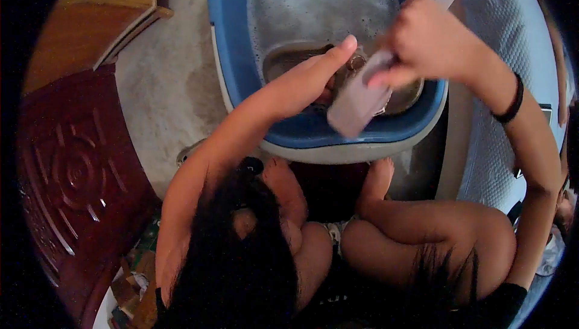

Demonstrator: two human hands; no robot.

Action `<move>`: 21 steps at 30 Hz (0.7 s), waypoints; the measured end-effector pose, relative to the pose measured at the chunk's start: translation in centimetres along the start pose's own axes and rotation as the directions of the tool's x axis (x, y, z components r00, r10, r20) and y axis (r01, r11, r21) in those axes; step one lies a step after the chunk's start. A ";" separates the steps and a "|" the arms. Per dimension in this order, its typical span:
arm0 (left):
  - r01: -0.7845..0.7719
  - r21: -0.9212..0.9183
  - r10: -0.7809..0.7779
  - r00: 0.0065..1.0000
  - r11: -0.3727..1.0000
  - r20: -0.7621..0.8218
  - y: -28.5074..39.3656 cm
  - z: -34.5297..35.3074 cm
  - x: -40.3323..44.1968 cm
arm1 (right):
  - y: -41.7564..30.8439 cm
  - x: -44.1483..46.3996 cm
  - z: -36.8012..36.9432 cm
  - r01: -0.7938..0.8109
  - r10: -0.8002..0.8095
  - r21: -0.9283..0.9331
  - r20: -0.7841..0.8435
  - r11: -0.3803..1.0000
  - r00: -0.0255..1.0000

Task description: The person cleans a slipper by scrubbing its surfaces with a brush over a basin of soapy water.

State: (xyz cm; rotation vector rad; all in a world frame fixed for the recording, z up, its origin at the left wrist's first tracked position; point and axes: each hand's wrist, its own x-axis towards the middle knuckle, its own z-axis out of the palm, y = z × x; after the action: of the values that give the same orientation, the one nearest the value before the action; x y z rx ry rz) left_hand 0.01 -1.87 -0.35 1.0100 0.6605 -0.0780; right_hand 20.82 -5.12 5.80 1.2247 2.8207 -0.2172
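Note:
My right hand [422, 42] is closed around a flat, pale, long-handled tool [360, 103]. A hole pierces the end of its handle, and its wide end, blurred by motion, slants down over the near side of the blue basin [232, 57]. Whether the underside has bristles is hidden. Inside the basin, my left hand [310, 85] reaches low with its thumb stretched out and its other fingers curled down, mostly out of sight. What those fingers hold cannot be made out. Around it lies a dark brownish shape [289, 57] in cloudy, bubbly water [319, 9].
A quilted light-blue mattress edge [500, 33] runs along the right. Carved dark-red wood [78, 172] and a brown wooden cabinet [102, 9] stand on the left. Bare feet rest by the basin's near rim on a grey floor [175, 82]. Long dark hair [235, 250] hangs in front.

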 end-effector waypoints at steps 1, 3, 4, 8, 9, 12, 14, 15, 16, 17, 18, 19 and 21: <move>0.010 0.003 -0.010 1.000 1.000 -0.011 0.3 0.2 -0.3 | 1.2 -0.3 0.2 -0.064 0.063 -0.019 -0.017 0.998 0.998; 0.028 0.007 -0.028 0.999 1.000 -0.033 0.9 0.5 -0.7 | 3.0 -0.3 0.4 -0.151 0.151 -0.012 -0.027 0.988 0.988; 0.016 0.003 -0.016 0.999 1.000 -0.038 0.8 0.6 -0.6 | 2.7 -0.5 0.4 -0.158 0.158 0.001 0.018 0.987 0.987; 0.018 0.030 -0.019 0.999 0.999 0.038 -0.4 -0.3 0.4 | -2.4 -0.9 0.7 -0.024 0.016 0.121 0.066 0.992 0.998; 0.027 0.047 -0.031 0.996 0.999 0.087 -0.4 -0.8 0.4 | -3.0 -0.5 0.5 0.034 -0.044 0.115 0.084 0.993 0.995; 0.033 0.069 -0.034 0.999 0.997 0.012 0.2 -1.0 0.0 | -2.0 -0.2 0.2 0.023 -0.027 0.061 0.062 0.998 0.998; 0.009 0.038 -0.008 0.999 0.999 -0.039 0.0 -0.4 0.2 | 0.4 -0.7 0.4 -0.078 0.077 0.025 0.035 0.997 0.996; -0.008 0.014 0.009 0.998 1.000 -0.067 -0.3 0.2 0.5 | 1.8 -1.2 0.6 -0.145 0.144 0.015 0.030 0.989 0.989; 0.004 0.032 -0.003 0.999 0.999 -0.039 -0.2 0.2 0.5 | 2.6 -1.5 0.7 -0.210 0.209 0.004 0.027 0.978 0.977; 0.016 0.049 -0.015 1.000 0.999 -0.012 0.1 0.0 0.4 | 2.9 -1.9 0.8 -0.206 0.207 -0.008 0.030 0.978 0.978; 0.027 0.067 -0.028 0.999 0.997 0.015 0.3 -0.2 0.3 | 2.8 -1.9 0.6 -0.204 0.204 -0.021 0.033 0.979 0.978; 0.013 0.054 -0.013 1.000 0.998 0.001 0.3 -0.1 0.3 | 2.7 -1.9 0.5 -0.201 0.202 -0.032 0.036 0.979 0.979; -0.010 0.026 0.011 1.000 1.000 -0.028 0.0 0.2 0.3 | 0.6 -1.5 1.1 -0.072 0.072 0.032 -0.001 0.997 0.997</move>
State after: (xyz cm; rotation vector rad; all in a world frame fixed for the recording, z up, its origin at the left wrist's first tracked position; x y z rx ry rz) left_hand 0.32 -1.98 -0.46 1.0409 0.6809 -0.0636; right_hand 22.32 -5.95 4.85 1.3306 2.7793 -0.2580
